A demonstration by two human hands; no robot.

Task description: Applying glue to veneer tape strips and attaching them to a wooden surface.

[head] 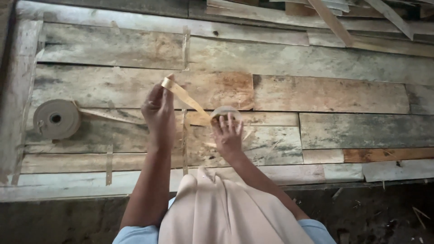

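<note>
Head view: I am watching a person working over a bench (316, 95) of weathered veneer sheets. Their left hand (159, 113) is pinching the free end of a tan tape strip (184, 97), grip closed on it, raised above the wood. Their right hand (227, 135) is pressing a small tape roll (226, 111) with fingers spread and curled over it. The strip is running diagonally down from left hand to roll. A larger grey tape roll (56, 119) is lying flat well off to the left, nearer the left hand.
</note>
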